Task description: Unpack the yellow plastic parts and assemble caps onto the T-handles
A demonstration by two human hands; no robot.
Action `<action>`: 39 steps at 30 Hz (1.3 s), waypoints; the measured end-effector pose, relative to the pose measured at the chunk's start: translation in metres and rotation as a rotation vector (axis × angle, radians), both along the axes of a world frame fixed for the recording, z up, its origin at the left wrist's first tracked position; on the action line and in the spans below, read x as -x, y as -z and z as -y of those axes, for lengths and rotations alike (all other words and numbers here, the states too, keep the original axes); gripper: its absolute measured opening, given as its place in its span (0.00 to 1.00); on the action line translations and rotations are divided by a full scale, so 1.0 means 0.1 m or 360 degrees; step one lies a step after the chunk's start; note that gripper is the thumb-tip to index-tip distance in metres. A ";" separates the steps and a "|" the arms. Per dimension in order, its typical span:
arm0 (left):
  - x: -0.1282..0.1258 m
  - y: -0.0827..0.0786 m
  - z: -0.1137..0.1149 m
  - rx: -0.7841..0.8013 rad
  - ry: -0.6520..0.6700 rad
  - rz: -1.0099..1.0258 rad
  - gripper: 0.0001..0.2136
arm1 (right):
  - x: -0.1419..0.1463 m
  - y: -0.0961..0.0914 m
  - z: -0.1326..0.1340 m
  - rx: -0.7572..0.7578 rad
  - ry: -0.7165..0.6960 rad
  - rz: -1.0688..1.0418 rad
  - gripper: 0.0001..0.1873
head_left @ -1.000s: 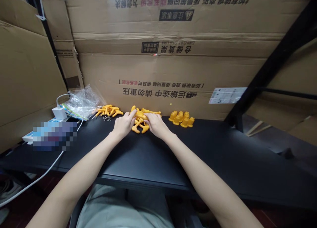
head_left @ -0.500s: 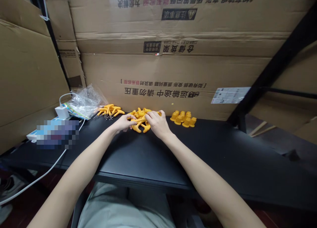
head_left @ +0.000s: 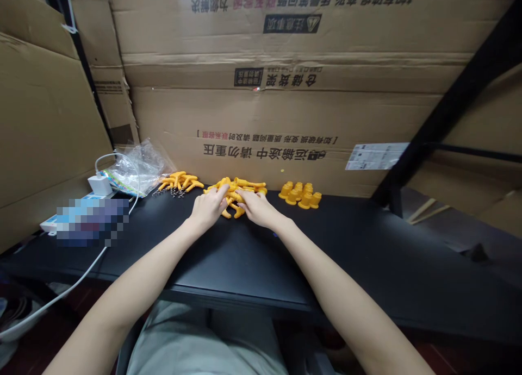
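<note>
Btwn left hand [head_left: 209, 208] & right hand [head_left: 256, 208] lie yellow T-shaped pcs [head_left: 248, 185].

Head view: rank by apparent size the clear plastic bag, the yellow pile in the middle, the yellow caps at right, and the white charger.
1. clear plastic bag
2. yellow pile, partly covered
3. yellow caps, a smaller cluster
4. white charger
All sit similarly far back.

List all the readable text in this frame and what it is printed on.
"如有破损 变形 质量等问题 联系客服 为您解决", upside down: top cardboard panel.
"仓储货架", upside down: middle cardboard strip.
"运输途中 请勿重压", upside down: lower cardboard panel.
White sticker and small bracketed line: too small to read reliably.
</note>
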State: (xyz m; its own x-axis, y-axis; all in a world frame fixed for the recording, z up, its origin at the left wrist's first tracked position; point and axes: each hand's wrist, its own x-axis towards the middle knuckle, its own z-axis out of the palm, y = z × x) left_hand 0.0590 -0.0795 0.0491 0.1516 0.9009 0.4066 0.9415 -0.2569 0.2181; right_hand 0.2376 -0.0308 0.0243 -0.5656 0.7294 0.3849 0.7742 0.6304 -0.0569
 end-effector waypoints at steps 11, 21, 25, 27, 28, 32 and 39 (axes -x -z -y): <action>0.12 0.06 -0.21 0.0917 0.0301 0.1063 0.05 | -0.02 -0.09 0.01 -0.0862 0.0192 0.0093 0.14; 0.15 0.12 -0.24 0.1199 0.0568 0.1361 0.04 | -0.96 -0.08 -0.41 -0.0734 0.1188 -0.0897 0.16; 0.13 0.14 -0.29 0.1001 0.0421 0.1581 0.06 | -1.40 0.16 -0.45 -0.0623 0.1684 -0.1282 0.19; 0.14 0.14 -0.31 0.0949 0.0406 0.1686 0.07 | -1.54 0.29 -0.45 -0.0549 0.1890 -0.1451 0.18; 0.15 0.15 -0.32 0.0921 0.0407 0.1735 0.07 | -1.59 0.34 -0.46 -0.0490 0.1982 -0.1513 0.17; 0.17 0.18 -0.35 0.0760 0.0343 0.1872 0.07 | -1.67 0.41 -0.49 -0.0009 0.2147 -0.1539 0.14; 0.17 0.17 -0.37 0.0647 0.0176 0.2015 0.08 | -1.63 0.39 -0.50 0.0214 0.2150 -0.1349 0.16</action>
State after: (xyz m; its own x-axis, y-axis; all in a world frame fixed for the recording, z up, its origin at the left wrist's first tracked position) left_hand 0.0424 -0.0426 0.0318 -0.0489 0.9984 0.0277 0.0129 -0.0271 0.9995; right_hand 0.4004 0.0190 -0.0149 0.8262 0.5476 0.1323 0.4517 -0.5038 -0.7363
